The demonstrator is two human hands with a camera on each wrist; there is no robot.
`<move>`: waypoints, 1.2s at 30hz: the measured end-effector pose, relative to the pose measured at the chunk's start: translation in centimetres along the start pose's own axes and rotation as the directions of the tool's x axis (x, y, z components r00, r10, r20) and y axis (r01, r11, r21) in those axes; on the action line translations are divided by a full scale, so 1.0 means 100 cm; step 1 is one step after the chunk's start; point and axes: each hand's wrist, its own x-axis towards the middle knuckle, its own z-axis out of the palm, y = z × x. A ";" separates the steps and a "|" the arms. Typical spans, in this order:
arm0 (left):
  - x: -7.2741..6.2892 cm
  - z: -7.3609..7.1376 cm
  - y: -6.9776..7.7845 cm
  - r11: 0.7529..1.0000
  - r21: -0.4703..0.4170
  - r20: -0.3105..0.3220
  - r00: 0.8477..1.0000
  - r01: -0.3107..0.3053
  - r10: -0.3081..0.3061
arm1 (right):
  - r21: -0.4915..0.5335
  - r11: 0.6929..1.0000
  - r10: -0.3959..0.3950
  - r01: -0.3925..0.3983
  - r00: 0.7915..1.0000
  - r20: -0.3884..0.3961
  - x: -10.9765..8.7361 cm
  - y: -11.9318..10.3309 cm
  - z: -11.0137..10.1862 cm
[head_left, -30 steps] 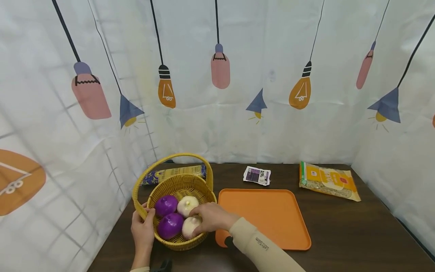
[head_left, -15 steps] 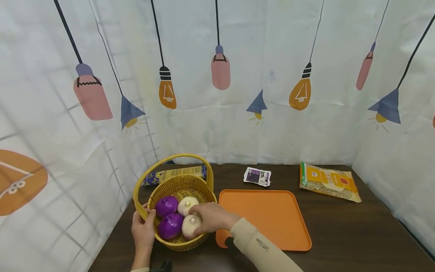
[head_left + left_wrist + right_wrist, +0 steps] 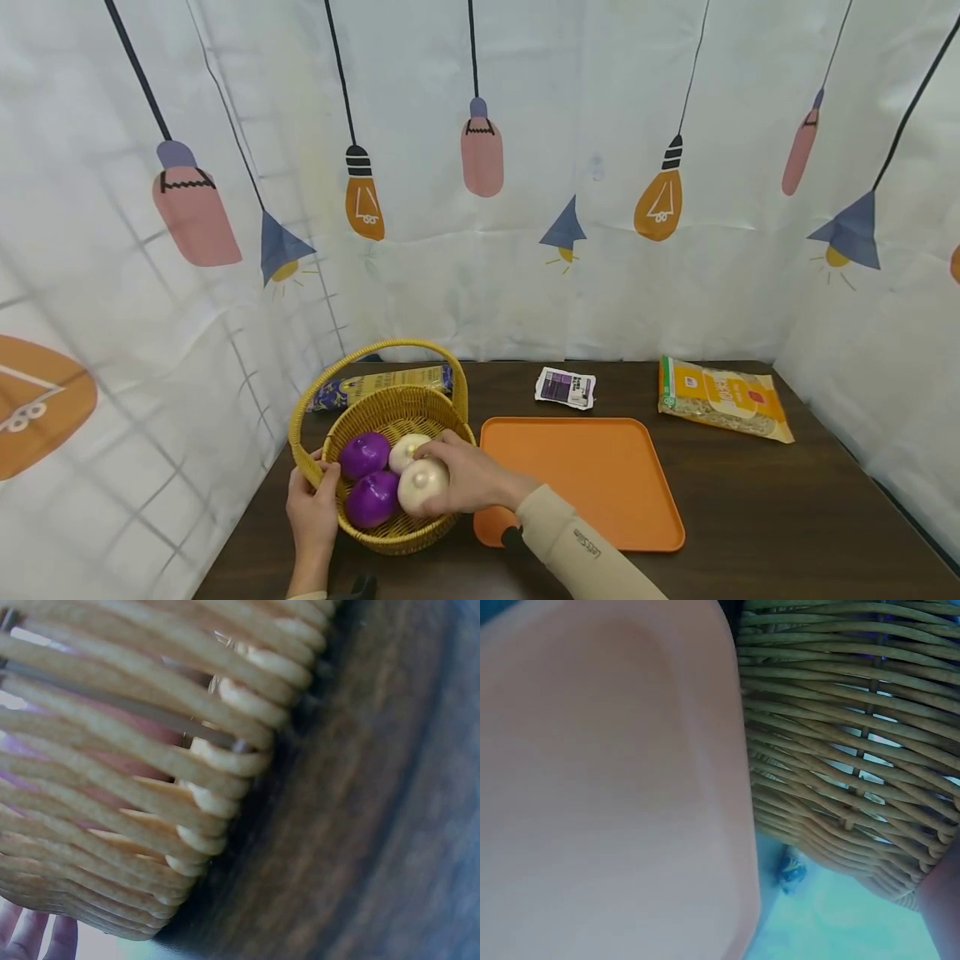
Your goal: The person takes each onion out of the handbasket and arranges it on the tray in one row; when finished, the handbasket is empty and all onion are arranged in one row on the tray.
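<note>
A yellow wicker basket with a tall looped handle stands at the left of the table, also seen close up in both wrist views. Two purple onions lie in its left part. Behind the right hand, a white onion is partly covered. My right hand reaches over the rim and grips the nearer white onion at the basket's right side. With its thumb at the rim, my left hand holds the basket's left side near the handle's foot; its fingertips show beneath the weave in the left wrist view.
An orange tray lies just right of the basket, under my right forearm. Behind the basket is a blue and yellow packet. A small white and purple sachet and a yellow food bag lie toward the back of the dark table.
My right hand has lifted the nearer white onion slightly, and it now overlaps the other white one more. The left hand keeps its hold on the basket.
</note>
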 end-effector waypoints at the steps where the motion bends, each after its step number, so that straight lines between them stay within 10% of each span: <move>1: 0.000 0.000 0.000 1.000 -0.001 -0.001 1.000 -0.001 0.001 | 0.022 1.000 -0.006 0.007 1.000 -0.016 0.000 0.001 0.000; 17: -0.002 0.002 0.002 1.000 -0.016 -0.013 1.000 0.023 -0.023 | 0.279 0.947 -0.065 0.157 0.947 -0.314 -0.017 0.008 0.001; 24: -0.002 0.000 0.001 1.000 -0.010 -0.014 1.000 0.006 -0.006 | 0.437 0.881 -0.013 0.180 0.933 -0.360 -0.036 0.010 0.000; 36: -0.001 -0.001 0.000 0.999 0.033 -0.003 1.000 -0.015 0.015 | 0.490 0.863 0.098 0.120 0.913 -0.397 -0.061 0.011 -0.017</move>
